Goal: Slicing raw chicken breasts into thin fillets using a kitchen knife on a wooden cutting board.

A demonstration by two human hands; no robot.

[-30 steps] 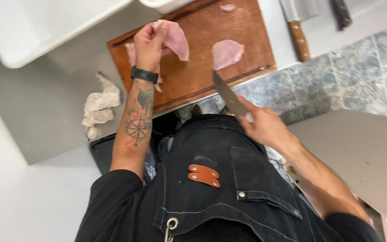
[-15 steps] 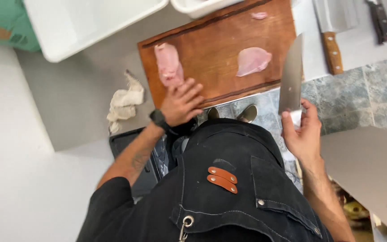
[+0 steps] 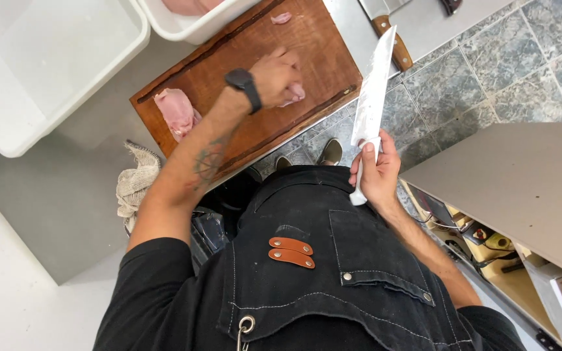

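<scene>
A brown wooden cutting board lies on a grey counter. My left hand, with a black watch on the wrist, rests on a pink piece of raw meat near the board's right side. Another pink piece of meat lies at the board's left end, and a small scrap sits at its far edge. My right hand grips the white handle of a large chef's knife, blade pointing away, held off the board over the tiled floor.
Two white tubs stand beyond the board; the nearer one holds pink meat. A crumpled cloth lies at the counter edge. A cleaver with a wooden handle lies on the counter. A grey shelf unit stands at right.
My left hand moved from the board's near edge onto the right piece of meat. The knife stays raised in my right hand. The camera view shifted.
</scene>
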